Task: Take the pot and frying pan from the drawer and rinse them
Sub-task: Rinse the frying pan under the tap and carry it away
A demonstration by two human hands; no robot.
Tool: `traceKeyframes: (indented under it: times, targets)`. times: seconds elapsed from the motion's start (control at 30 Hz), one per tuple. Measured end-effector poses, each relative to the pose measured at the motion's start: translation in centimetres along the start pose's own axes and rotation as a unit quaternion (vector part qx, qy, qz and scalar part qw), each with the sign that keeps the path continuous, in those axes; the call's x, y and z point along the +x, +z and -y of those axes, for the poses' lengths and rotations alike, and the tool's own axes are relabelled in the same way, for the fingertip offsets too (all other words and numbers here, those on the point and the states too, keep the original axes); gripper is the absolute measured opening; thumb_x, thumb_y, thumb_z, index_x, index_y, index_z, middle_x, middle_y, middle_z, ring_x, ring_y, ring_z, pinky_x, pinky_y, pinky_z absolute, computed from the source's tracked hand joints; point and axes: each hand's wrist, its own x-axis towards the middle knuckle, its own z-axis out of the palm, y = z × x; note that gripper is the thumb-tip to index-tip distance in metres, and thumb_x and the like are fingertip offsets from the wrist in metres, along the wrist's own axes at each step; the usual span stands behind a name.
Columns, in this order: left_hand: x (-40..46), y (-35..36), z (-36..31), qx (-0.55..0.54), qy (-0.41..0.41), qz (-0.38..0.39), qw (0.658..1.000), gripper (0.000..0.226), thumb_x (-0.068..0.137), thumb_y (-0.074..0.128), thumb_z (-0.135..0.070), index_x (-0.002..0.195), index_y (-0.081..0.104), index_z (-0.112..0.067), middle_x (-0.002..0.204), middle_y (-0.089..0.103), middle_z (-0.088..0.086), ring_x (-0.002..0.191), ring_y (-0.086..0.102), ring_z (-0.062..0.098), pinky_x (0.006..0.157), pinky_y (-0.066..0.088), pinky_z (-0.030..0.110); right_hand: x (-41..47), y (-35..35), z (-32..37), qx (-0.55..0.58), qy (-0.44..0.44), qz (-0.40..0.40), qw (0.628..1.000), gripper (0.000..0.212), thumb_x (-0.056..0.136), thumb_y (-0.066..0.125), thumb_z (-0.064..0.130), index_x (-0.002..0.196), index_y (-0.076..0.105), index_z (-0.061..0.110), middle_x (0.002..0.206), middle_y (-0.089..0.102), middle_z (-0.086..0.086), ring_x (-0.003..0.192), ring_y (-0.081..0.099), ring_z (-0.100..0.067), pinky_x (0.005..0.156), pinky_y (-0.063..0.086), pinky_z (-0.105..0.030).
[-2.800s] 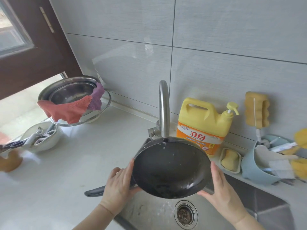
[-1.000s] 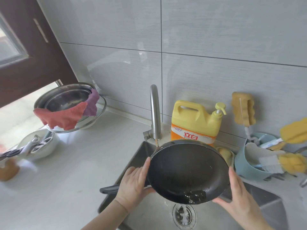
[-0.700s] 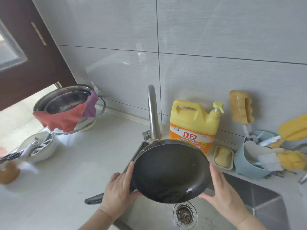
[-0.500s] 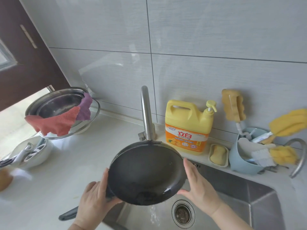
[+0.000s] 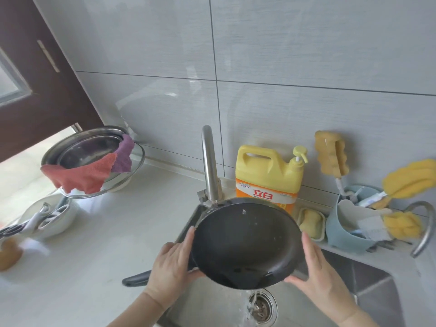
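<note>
I hold a black frying pan [image 5: 245, 241] tilted toward me over the steel sink [image 5: 368, 289]. My left hand [image 5: 173, 263] grips its left rim near the handle base, thumb on the inside. The dark handle [image 5: 135, 280] sticks out left over the counter. My right hand [image 5: 317, 267] grips the right rim from below. A thin stream of water runs off the pan's lowest edge toward the drain [image 5: 260, 305]. The tap spout [image 5: 208, 161] rises just behind the pan. A steel pot [image 5: 87, 149] stands at the back left.
Red and purple cloths [image 5: 85, 174] hang over the steel pot's rim. A yellow detergent jug [image 5: 269, 175], a soap dish [image 5: 310, 223] and a blue caddy [image 5: 346, 237] with sponges line the wall behind the sink. A white bowl [image 5: 47, 220] with utensils sits at the left.
The pan has swung back to the right over the sink, both hands still on its rim. Water gathered at its low edge now pours toward the drain.
</note>
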Motion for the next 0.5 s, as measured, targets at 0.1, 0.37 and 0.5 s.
traceKeyframes:
  times: [0.1, 0.37, 0.5]
  targets:
    - [1.8, 0.3, -2.6, -0.021, 0.027, -0.013, 0.999, 0.093, 0.089, 0.041, -0.071, 0.149, 0.016, -0.004, 0.069, 0.060, -0.004, 0.059, 0.057, 0.015, 0.068, 0.041, 0.029, -1.2, -2.3, -1.7, -0.024, 0.059, -0.037, 0.997, 0.134, 0.057, 0.085, 0.058, 0.156, 0.000, 0.027, 0.136, 0.052, -0.023, 0.114, 0.060, -0.036, 0.062, 0.056, -0.041]
    - [4.3, 1.7, -8.1, 0.008, 0.157, -0.088, 0.984, 0.090, 0.091, 0.046, -0.065, 0.148, 0.015, -0.003, 0.071, 0.053, -0.006, 0.060, 0.050, 0.013, 0.065, 0.048, 0.030, -2.8, -7.8, -4.2, -0.019, 0.085, -0.131, 0.988, 0.108, 0.076, 0.039, 0.086, 0.153, 0.017, 0.013, 0.114, 0.053, -0.044, 0.115, 0.060, -0.027, 0.089, 0.046, -0.024]
    - [4.4, 1.9, -9.5, 0.030, 0.190, -0.101, 0.976, 0.092, 0.088, 0.051, -0.063, 0.148, 0.016, -0.003, 0.070, 0.052, -0.006, 0.059, 0.050, 0.012, 0.065, 0.048, 0.030, -2.9, -9.8, -3.5, -0.022, 0.052, -0.123, 0.991, 0.113, 0.074, 0.055, 0.078, 0.146, 0.021, -0.002, 0.107, 0.054, -0.046, 0.106, 0.061, -0.021, 0.100, 0.030, -0.005]
